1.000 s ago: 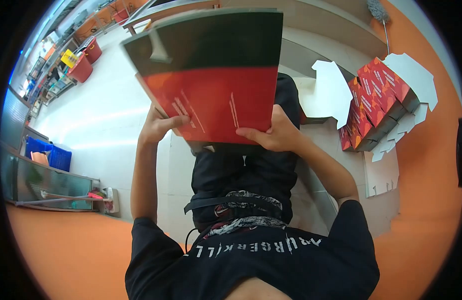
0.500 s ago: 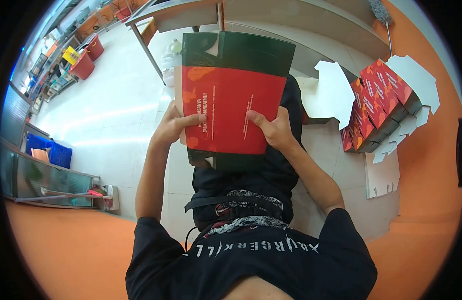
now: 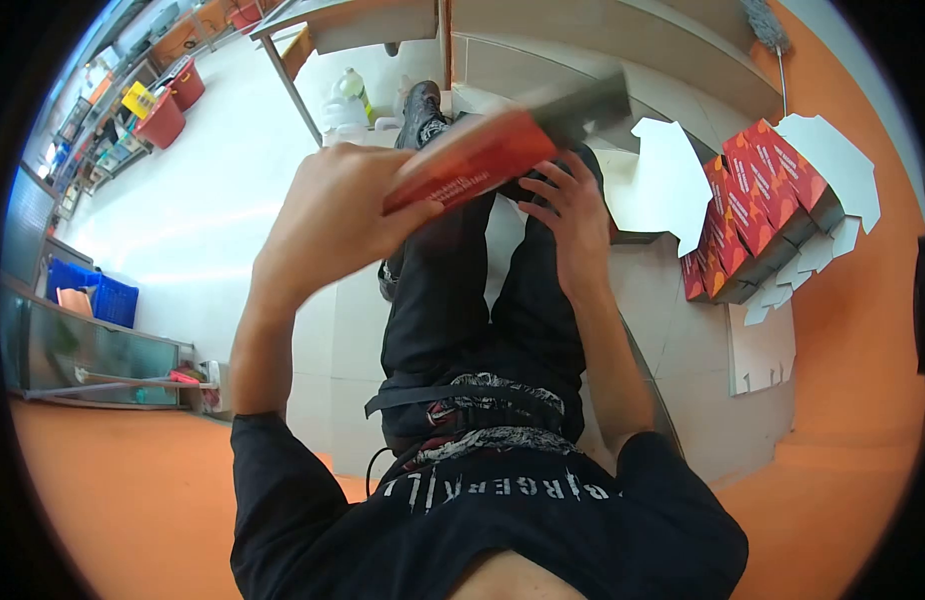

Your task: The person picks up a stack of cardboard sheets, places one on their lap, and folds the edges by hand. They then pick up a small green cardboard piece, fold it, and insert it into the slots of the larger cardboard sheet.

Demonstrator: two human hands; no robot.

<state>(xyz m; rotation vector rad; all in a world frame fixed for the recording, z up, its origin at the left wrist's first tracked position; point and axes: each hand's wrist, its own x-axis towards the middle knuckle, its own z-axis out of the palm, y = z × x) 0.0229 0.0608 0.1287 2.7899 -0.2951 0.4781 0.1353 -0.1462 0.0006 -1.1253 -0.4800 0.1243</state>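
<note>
My left hand (image 3: 338,215) is wrapped around one end of a red and dark green cardboard food box (image 3: 483,160), raised above my legs and seen almost edge-on. Its green far end is smeared by motion. Fingers apart, my right hand (image 3: 580,225) hangs just below the box's right part, its fingertips close to the lower edge. An open white-lined box (image 3: 658,185) stands on the floor to the right of my knee.
Several folded red boxes (image 3: 758,200) with white flaps sit stacked by the orange wall (image 3: 853,340). A flat white card piece (image 3: 761,350) lies below them. Plastic bottles (image 3: 351,95) stand under a metal table (image 3: 373,30); a blue crate (image 3: 108,298) is far left.
The box has swung from lying face-up between both hands to a tilted, nearly edge-on position. My right hand has let go of it and spread its fingers; my left hand keeps hold.
</note>
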